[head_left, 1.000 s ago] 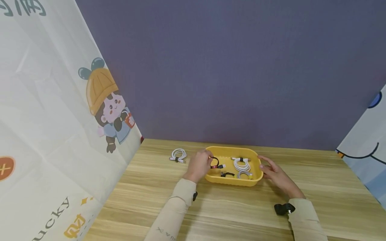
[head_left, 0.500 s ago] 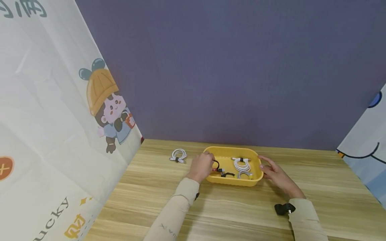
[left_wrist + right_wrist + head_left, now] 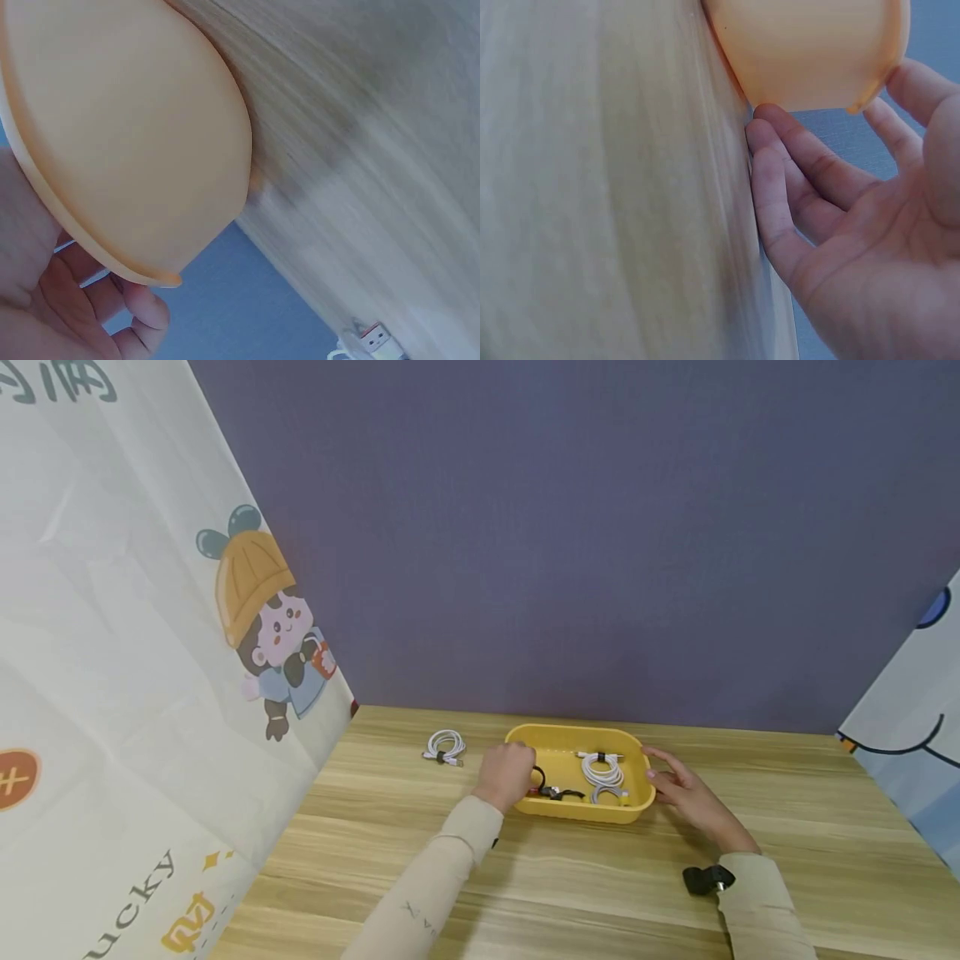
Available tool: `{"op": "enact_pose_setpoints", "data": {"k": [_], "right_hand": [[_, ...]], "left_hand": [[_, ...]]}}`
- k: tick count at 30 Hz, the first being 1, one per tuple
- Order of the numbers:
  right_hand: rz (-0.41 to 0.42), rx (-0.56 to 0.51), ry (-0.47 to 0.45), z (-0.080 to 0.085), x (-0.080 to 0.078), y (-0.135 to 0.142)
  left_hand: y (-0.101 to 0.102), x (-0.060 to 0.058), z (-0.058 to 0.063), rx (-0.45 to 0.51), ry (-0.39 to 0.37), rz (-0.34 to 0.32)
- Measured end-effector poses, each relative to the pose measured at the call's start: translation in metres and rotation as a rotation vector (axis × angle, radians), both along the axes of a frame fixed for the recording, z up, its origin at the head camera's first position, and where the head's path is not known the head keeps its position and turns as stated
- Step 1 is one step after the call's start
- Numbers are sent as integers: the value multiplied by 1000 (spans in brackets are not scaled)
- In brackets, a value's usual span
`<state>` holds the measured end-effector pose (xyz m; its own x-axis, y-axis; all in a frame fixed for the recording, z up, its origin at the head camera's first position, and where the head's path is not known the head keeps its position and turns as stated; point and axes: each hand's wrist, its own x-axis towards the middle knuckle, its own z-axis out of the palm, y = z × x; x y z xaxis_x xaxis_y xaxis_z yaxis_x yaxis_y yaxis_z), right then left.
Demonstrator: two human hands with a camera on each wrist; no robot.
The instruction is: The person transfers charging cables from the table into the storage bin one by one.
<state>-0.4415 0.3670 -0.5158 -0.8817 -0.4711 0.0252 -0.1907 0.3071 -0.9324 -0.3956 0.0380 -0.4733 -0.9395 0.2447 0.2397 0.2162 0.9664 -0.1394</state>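
In the head view my left hand (image 3: 507, 774) reaches over the left end of a yellow plastic tray (image 3: 577, 812), its fingers curled. It pinches a short black USB cable (image 3: 539, 777) low inside the tray; the fingertips are hidden. Another black cable (image 3: 573, 794) lies beside it. A coiled white cable (image 3: 602, 772) with a black strap and a grey cable (image 3: 607, 792) rest in the tray's right half. My right hand (image 3: 693, 806) holds the tray's right end. In the right wrist view its thumb (image 3: 919, 86) touches the rim, and curved fingers (image 3: 810, 161) lie along the outside.
A coiled white cable (image 3: 446, 747) with a black tie lies on the wooden table (image 3: 585, 885), left of the tray. A dark blue panel (image 3: 562, 543) rises behind the table. Printed white sheeting (image 3: 112, 635) stands at the left.
My left hand has moved slightly right and lower into the tray, bringing the black USB cable down beside the other black cable. The right hand stays at the tray's end.
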Motion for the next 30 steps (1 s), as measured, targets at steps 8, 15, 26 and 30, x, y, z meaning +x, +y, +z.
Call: {"op": "enact_pose_setpoints", "data": {"k": [8,15,26,30], "right_hand": [[-1,4,-2,1,0,-1],[0,2,4,0,0,-2],[-9,-5,9,0,14,-6],[-19,-5,9,1,20,-9]], "left_hand": [[5,-2,2,-112,-8,2],[12,-3,4,-177,-94,21],[12,8,7,-284,-126,-12],[11,10,8,-319,-152,-5]]}}
